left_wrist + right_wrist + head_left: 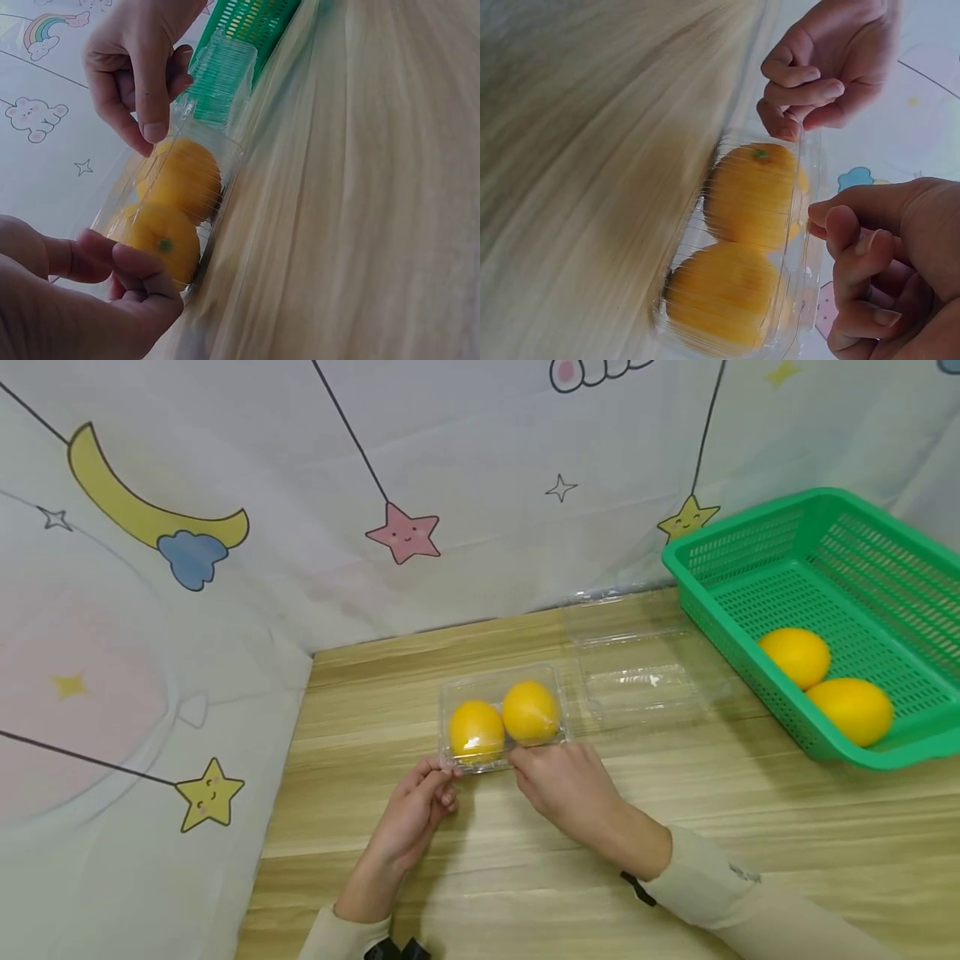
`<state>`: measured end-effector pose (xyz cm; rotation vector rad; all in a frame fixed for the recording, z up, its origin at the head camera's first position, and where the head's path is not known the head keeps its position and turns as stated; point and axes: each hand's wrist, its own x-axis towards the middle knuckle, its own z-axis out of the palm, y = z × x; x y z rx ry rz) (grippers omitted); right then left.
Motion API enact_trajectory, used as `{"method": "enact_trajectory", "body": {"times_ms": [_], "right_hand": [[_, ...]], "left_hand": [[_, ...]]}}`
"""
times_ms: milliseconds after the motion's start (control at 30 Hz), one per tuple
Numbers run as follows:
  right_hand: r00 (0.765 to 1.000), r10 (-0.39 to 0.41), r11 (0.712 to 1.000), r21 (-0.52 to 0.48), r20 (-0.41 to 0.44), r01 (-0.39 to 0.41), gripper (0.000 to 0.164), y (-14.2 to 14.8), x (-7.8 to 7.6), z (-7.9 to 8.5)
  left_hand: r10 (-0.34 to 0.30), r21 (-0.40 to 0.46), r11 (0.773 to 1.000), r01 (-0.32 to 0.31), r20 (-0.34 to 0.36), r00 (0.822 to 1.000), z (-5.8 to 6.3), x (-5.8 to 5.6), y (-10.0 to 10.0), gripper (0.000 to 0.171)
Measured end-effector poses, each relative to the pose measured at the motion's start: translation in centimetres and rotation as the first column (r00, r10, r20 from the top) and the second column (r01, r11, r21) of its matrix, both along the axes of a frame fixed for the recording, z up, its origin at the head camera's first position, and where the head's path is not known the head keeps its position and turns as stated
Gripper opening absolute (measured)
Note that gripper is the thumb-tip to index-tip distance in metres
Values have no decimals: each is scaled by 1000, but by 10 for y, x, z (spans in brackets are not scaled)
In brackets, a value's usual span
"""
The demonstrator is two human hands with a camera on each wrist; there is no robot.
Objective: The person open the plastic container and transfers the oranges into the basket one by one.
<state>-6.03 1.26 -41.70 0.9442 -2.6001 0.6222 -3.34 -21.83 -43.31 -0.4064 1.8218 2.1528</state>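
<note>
Left hand and right hand pinch the clear box; two oranges inside; sleeve lettering unreadable

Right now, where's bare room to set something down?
Bare: table left of the filled box, out to the curtain; table between the right sleeve and green basket; the basket's far end, beyond its two oranges. Crowded: the filled box's near edge, left hand and right hand there; its right side, with an empty clear box.

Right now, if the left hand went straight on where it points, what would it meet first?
The clear box. The left hand seems to pinch its near left corner, and the left fruit inside looks next in line, though depth is hard to judge.
</note>
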Motion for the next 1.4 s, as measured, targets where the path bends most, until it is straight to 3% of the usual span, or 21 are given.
{"method": "enact_trajectory", "body": {"times_ms": [267,633,800,1033,1200,1400], "right_hand": [[999,37,999,-30,37,-35,28,0,7,6],[998,38,998,-53,59,-35,22,2,12,12],[997,41,998,-61,73,-36,23,3,10,13],[995,58,996,-76,78,-52,14,2,7,17],[994,63,994,-93,88,-55,7,1,7,17],[998,35,995,-98,61,-28,6,4,7,19]], "left_hand": [[-18,19,1000,18,-10,1000,-2,1,-1,8],[-15,15,1000,15,9,1000,0,0,2,7],[-20,-101,995,18,-21,1000,-2,1,4,9],[-24,-250,968,3,-78,997,-2,4,4,10],[-84,-404,914,20,-142,986,-1,11,3,11],[-193,-634,774,-2,-238,952,6,23,2,15]]}}
